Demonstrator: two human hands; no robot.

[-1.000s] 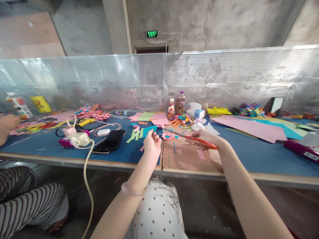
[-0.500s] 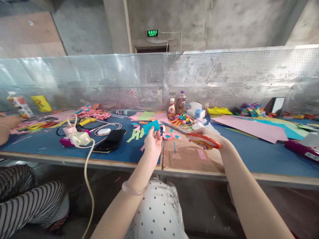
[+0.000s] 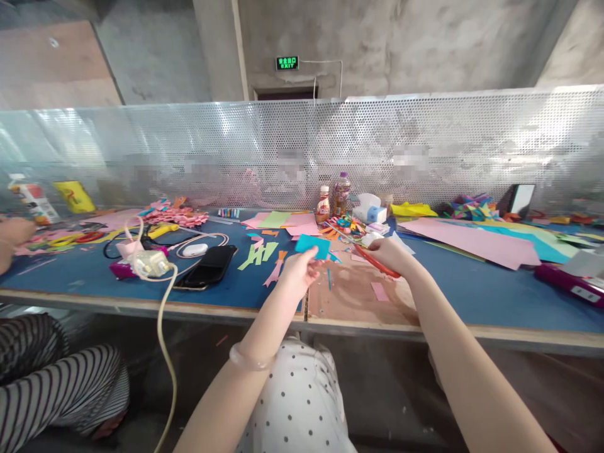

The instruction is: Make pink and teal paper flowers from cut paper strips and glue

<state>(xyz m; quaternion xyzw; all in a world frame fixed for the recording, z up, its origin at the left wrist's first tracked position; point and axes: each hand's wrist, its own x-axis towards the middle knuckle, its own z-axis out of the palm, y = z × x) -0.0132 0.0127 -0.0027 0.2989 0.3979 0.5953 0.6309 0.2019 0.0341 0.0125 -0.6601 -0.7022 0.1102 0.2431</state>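
Between thumb and fingers, my left hand [image 3: 301, 272] pinches a small piece of blue paper [image 3: 314, 246] above the table. My right hand [image 3: 387, 253] is wrapped round the orange handles of a pair of scissors [image 3: 381, 265]. Their blades point left and away, a short way right of the blue paper. Pink paper strips [image 3: 274, 272] and light green strips [image 3: 257, 254] lie left of my left hand. Below the scissors a pink scrap [image 3: 379, 291] rests on the brown board [image 3: 346, 302].
Left stand a black phone [image 3: 207, 267], a glue gun [image 3: 148, 261] with its cable, and another person's arm [image 3: 14, 239]. Two bottles [image 3: 323, 204] and a tissue pack [image 3: 371, 211] stand behind my hands. Large pink sheets [image 3: 476, 239] cover the back right. A perforated metal screen [image 3: 212, 151] closes the back.
The blue paper in my left hand has moved right and been turned flatter. My right hand has shifted slightly left and tilted, so the scissors' handles now look narrower.
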